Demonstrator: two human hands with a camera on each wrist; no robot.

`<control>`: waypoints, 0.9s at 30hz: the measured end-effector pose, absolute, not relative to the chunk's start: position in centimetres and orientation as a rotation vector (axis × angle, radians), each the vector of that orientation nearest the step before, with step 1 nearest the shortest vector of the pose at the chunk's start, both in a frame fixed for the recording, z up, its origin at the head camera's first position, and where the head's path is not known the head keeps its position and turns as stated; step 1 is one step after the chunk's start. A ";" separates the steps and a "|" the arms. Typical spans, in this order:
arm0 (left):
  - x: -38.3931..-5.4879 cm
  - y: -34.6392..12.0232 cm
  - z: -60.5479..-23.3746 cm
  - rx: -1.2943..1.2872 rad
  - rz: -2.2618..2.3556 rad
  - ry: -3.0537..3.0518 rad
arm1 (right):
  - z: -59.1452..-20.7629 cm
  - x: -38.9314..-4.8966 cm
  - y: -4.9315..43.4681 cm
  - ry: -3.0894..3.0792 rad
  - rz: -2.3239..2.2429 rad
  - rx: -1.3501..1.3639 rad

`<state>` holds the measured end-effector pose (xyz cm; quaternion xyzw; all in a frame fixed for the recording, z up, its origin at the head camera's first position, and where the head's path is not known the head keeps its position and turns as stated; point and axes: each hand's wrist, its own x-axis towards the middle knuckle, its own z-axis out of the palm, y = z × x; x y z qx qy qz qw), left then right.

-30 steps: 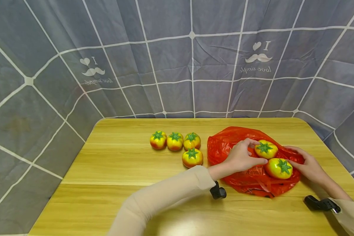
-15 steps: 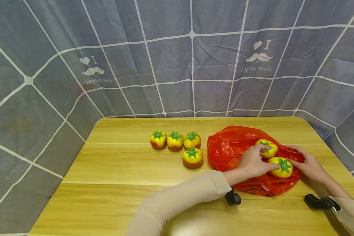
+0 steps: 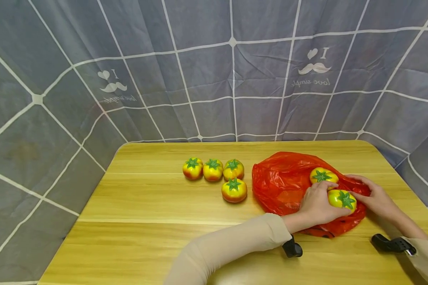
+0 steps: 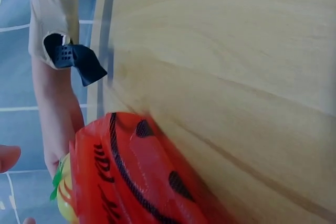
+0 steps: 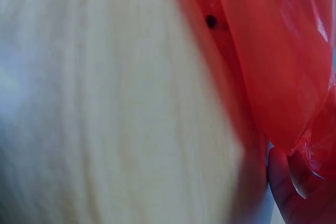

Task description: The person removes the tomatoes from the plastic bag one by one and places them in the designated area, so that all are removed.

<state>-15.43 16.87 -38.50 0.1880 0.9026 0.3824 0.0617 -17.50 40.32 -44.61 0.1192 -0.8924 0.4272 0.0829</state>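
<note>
A red plastic bag [image 3: 279, 178] lies crumpled on the right of the table. Two glossy yellow-red tomatoes with green star-shaped tops rest on it: a far tomato [image 3: 319, 174] and a near tomato [image 3: 341, 199]. My left hand [image 3: 318, 205] grips the near tomato, thumb along its front side and fingers behind it. At the bag's right side my right hand [image 3: 381, 201] holds the plastic, its thumb beside the near tomato. In the right wrist view, fingers [image 5: 286, 179] curl at the edge of the red plastic. The left wrist view shows dark printing on the bag [image 4: 152, 182].
Left of the bag several more tomatoes stand on the wooden table [image 3: 146, 206]: a row at the back and one front tomato [image 3: 234, 190] nearer. A grey curtain [image 3: 199, 79] with white lines hangs behind the table. Dark straps sit at both wrists.
My left hand has moved right, past the far tomato and over to the near one, and its fingers have closed round it. My right hand stays at the bag's edge.
</note>
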 end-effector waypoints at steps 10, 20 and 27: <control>-15.6 17.6 -39.1 0.562 1.076 2.772 | -44.4 -17.5 40.4 -2.691 1.194 0.345; -16.2 17.7 -40.0 0.503 1.169 2.688 | -44.4 -17.6 40.3 -2.683 1.233 0.360; -16.4 17.7 -40.5 0.531 1.127 2.683 | -44.6 -17.6 40.6 -2.671 1.233 0.377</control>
